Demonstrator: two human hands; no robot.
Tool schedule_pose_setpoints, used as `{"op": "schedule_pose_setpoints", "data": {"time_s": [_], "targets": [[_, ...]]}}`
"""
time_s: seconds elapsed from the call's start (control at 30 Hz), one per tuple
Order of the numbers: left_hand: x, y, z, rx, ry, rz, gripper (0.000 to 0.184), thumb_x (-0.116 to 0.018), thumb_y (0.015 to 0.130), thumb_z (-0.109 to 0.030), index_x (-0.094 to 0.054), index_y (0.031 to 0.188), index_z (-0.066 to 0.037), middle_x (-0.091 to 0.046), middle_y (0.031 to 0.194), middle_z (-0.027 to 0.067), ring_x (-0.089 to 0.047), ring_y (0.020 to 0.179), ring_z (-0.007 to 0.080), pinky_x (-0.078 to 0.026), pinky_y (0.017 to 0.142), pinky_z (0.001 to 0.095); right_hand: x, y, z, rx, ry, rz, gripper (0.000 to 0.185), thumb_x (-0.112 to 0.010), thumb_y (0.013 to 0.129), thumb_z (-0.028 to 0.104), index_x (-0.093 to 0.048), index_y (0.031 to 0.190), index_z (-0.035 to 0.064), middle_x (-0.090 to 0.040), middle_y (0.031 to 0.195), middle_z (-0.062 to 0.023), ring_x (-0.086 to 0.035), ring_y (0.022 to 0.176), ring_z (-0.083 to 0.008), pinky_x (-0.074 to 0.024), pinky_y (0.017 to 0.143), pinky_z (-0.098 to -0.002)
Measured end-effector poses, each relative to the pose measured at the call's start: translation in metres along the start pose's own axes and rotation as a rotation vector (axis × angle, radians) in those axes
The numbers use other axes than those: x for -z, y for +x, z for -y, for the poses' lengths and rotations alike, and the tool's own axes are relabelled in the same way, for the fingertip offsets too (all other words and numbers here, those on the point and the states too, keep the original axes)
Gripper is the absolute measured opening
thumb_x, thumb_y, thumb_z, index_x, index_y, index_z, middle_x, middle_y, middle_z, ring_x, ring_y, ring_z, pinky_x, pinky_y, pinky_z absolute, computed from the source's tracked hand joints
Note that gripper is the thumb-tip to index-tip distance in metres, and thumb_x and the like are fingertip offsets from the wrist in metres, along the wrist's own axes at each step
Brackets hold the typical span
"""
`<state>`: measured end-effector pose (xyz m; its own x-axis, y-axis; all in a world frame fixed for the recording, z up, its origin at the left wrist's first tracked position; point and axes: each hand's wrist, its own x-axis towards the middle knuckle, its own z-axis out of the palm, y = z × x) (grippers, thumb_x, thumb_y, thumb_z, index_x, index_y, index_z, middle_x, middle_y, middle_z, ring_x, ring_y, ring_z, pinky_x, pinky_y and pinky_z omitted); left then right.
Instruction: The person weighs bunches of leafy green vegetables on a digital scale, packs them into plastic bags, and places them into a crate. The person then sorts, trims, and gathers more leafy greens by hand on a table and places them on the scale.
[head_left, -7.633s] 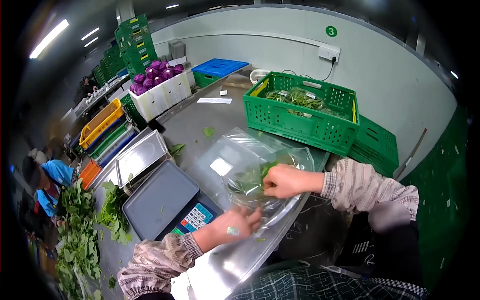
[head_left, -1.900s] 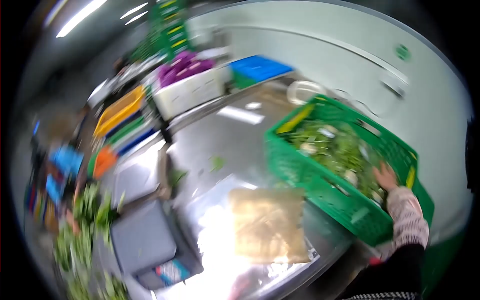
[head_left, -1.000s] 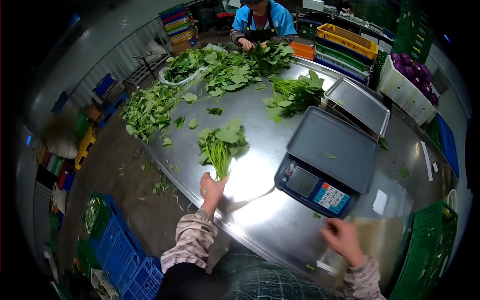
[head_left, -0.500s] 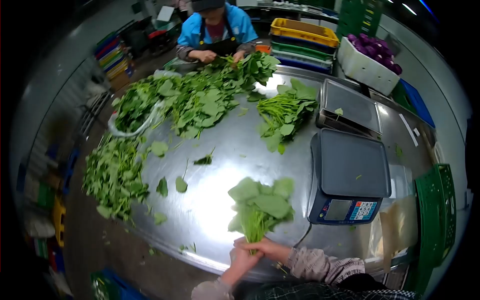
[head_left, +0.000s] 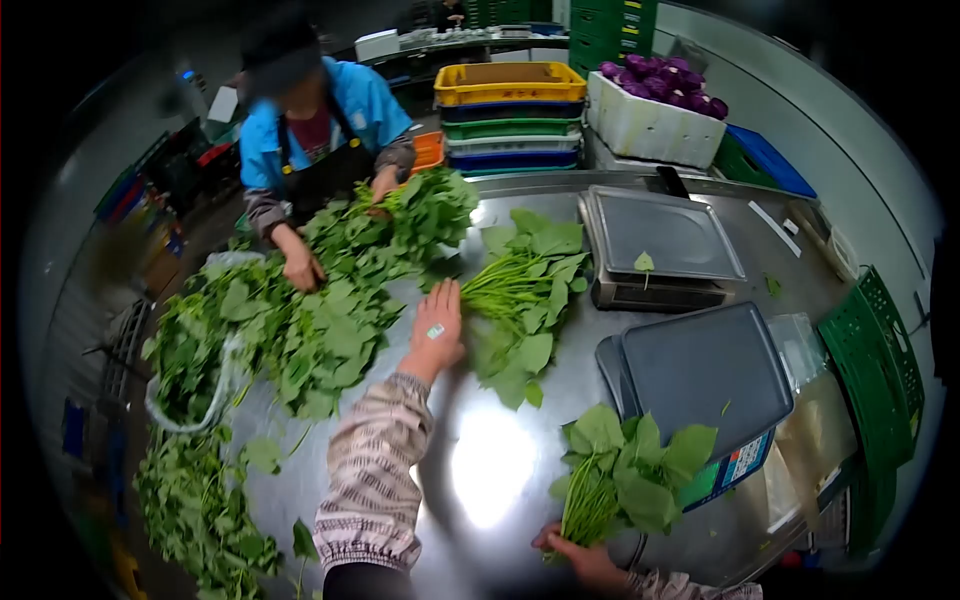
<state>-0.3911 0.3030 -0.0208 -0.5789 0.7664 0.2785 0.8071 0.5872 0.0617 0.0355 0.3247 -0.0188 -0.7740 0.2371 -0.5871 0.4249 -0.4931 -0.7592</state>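
My left hand (head_left: 436, 330) reaches across the metal table (head_left: 385, 500), its fingers stretched out at the stem ends of a leafy green bunch (head_left: 525, 300). Low in the view, my right hand (head_left: 580, 558) is wrapped round the stems of a second bunch (head_left: 630, 470). Those leaves overlap the front corner of the scale with the dark grey tray (head_left: 705, 370). Behind it stands another scale with a metal tray (head_left: 665, 235), a single leaf on it. Loose heaps of greens (head_left: 325, 345) cover the left of the table.
Across the table a person in blue (head_left: 365, 105) has both hands in the greens. Stacked crates (head_left: 510, 125) and a white box of purple cabbages (head_left: 650, 125) stand at the back. A green crate (head_left: 875, 380) and clear bags (head_left: 800, 350) lie at the right.
Both hands were together at the small bunch; now my left hand is away at the other bunch, and my right hand holds the small one farther right. The view has turned left.
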Motion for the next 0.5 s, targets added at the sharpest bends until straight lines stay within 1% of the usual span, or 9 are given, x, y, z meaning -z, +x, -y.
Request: {"op": "schedule_pose_setpoints", "data": {"time_s": [0.03, 0.07, 0.1, 0.2, 0.27, 0.3, 0.37, 0.43, 0.5], "targets": [[-0.015, 0.024, 0.009, -0.024, 0.012, 0.034, 0.096, -0.074, 0.058, -0.014, -0.027, 0.14, 0.001, -0.034, 0.143, 0.0194, -0.032, 0.133, 0.0336, -0.03, 0.108, 0.0422, 0.001, 0.001, 0.002, -0.047, 0.033, -0.003, 0.035, -0.063, 0.09, 0.033, -0.063, 0.109, 0.0036, -0.065, 0.106, -0.0051, -0.059, 0.099, -0.0164, -0.0476, 0.08, -0.0336], [-0.031, 0.044, 0.016, -0.048, 0.025, 0.072, 0.099, -0.075, 0.057, -0.014, -0.025, 0.142, 0.0, -0.032, 0.145, 0.0192, -0.03, 0.135, 0.0334, -0.029, 0.109, 0.042, 0.006, 0.007, -0.007, -0.147, 0.044, -0.016, 0.029, -0.062, 0.091, 0.026, -0.062, 0.11, 0.004, -0.065, 0.105, -0.0057, -0.059, 0.101, -0.0157, -0.0474, 0.083, -0.0332], [-0.032, 0.06, 0.016, -0.056, -0.04, 0.181, 0.106, -0.077, 0.056, -0.016, -0.02, 0.145, -0.002, -0.036, 0.143, 0.0194, -0.029, 0.136, 0.0338, -0.026, 0.111, 0.041, 0.005, 0.011, -0.002, -0.103, 0.051, -0.01, 0.029, -0.063, 0.09, 0.025, -0.062, 0.11, 0.0036, -0.065, 0.105, -0.0057, -0.059, 0.101, -0.0162, -0.0473, 0.084, -0.0335], [-0.049, 0.071, 0.015, -0.076, -0.23, 0.236, 0.085, -0.077, 0.055, -0.018, -0.037, 0.128, -0.002, -0.049, 0.125, 0.0213, -0.045, 0.121, 0.0337, -0.037, 0.101, 0.0405, -0.007, 0.025, 0.013, 0.054, 0.046, -0.003, 0.033, -0.063, 0.09, 0.026, -0.061, 0.115, 0.0035, -0.066, 0.105, -0.0059, -0.059, 0.101, -0.017, -0.046, 0.089, -0.0337], [-0.057, 0.053, 0.011, 0.017, -0.411, 0.238, 0.069, -0.076, 0.056, -0.018, -0.043, 0.115, -0.002, -0.059, 0.109, 0.0203, -0.056, 0.106, 0.0345, -0.045, 0.091, 0.0413, -0.015, 0.054, 0.023, 0.222, -0.119, -0.02, 0.022, -0.058, 0.092, 0.02, -0.063, 0.104, 0.0028, -0.067, 0.1, -0.007, -0.061, 0.094, -0.0162, -0.0476, 0.084, -0.0323], [-0.049, 0.036, 0.002, 0.073, -0.388, 0.191, 0.063, -0.075, 0.057, -0.017, -0.043, 0.109, -0.002, -0.06, 0.101, 0.0192, -0.058, 0.098, 0.0348, -0.046, 0.086, 0.0415, -0.02, 0.067, 0.035, 0.308, -0.203, -0.022, 0.018, -0.056, 0.093, 0.017, -0.064, 0.099, 0.0025, -0.067, 0.098, -0.0076, -0.062, 0.09, -0.0158, -0.0484, 0.082, -0.0316], [-0.03, -0.02, -0.031, 0.196, -0.335, 0.109, 0.051, -0.073, 0.059, -0.016, -0.042, 0.098, -0.002, -0.062, 0.086, 0.0169, -0.062, 0.081, 0.0356, -0.05, 0.074, 0.0418, -0.041, 0.078, 0.058, 0.267, 0.07, -0.104, 0.017, -0.056, 0.093, 0.015, -0.064, 0.1, 0.0023, -0.065, 0.102, -0.0068, -0.061, 0.092, -0.0148, -0.0487, 0.082, -0.0306], [-0.012, -0.083, -0.063, 0.38, -0.462, -0.024, 0.047, -0.071, 0.063, -0.016, -0.044, 0.097, -0.001, -0.063, 0.076, 0.0152, -0.063, 0.07, 0.0345, -0.051, 0.067, 0.0396, -0.05, 0.094, 0.065, 0.242, 0.081, -0.097, 0.018, -0.055, 0.093, 0.014, -0.061, 0.105, 0.0022, -0.064, 0.104, -0.0065, -0.061, 0.093, -0.0153, -0.0497, 0.081, -0.0301], [0.006, -0.142, -0.098, 0.753, -0.671, 0.108, 0.051, -0.075, 0.062, -0.019, -0.044, 0.1, -0.003, -0.066, 0.085, 0.0183, -0.066, 0.078, 0.0297, -0.052, 0.072, 0.0385, -0.05, 0.109, 0.041, 0.157, 0.246, -0.068, 0.021, -0.056, 0.094, 0.015, -0.059, 0.11, 0.0022, -0.064, 0.105, -0.0067, -0.061, 0.093, -0.0162, -0.0504, 0.081, -0.0308]]}}
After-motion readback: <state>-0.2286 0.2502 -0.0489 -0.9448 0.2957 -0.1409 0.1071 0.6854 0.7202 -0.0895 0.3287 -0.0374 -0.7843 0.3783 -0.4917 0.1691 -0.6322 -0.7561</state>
